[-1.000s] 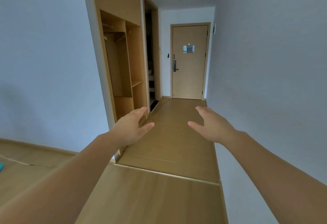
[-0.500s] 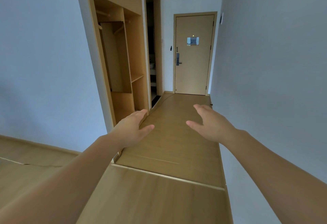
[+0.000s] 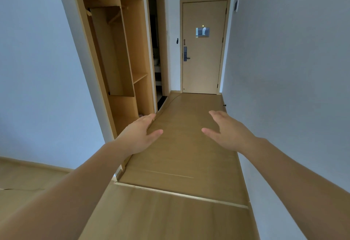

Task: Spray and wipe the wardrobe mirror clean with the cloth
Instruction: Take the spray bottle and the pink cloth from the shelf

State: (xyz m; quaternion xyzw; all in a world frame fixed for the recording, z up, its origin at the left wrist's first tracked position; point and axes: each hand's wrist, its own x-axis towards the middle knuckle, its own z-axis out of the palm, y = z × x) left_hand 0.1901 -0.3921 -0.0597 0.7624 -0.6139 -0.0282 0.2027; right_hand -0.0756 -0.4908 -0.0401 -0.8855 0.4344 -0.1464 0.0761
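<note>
Item: left hand [image 3: 139, 135]. Bare, fingers extended and loosely together, thumb spread; grips nothing. Held out ahead at the end of an outstretched arm.

Item: right hand [image 3: 230, 132]. Bare, flat and open likewise, palm turned inward; empty. Well apart from the left hand; the two face each other across a gap, probably a neutral posture while walking, not a grasp.

Item: open light-wood built-in wardrobe [image 3: 121, 54]. Beyond and left of the left hand. Holds a tall, frameless rectangular mirror panel [image 3: 111, 50] inside the hanging bay, reflecting wood tones; this is judged to be the task's surface. Not yet within reach.

Item: pale wood-plank floor [image 3: 185, 145]. Under both hands, running forward as a corridor.

Item: beige flush door with dark lever lock [image 3: 202, 48]. Far ahead, between the hands' lines.

Item: spray bottle and cloth. Neither is visible anywhere; both must be fetched before work can begin.

Status: task judged at its outset; nothing sprayed or wiped.
</note>
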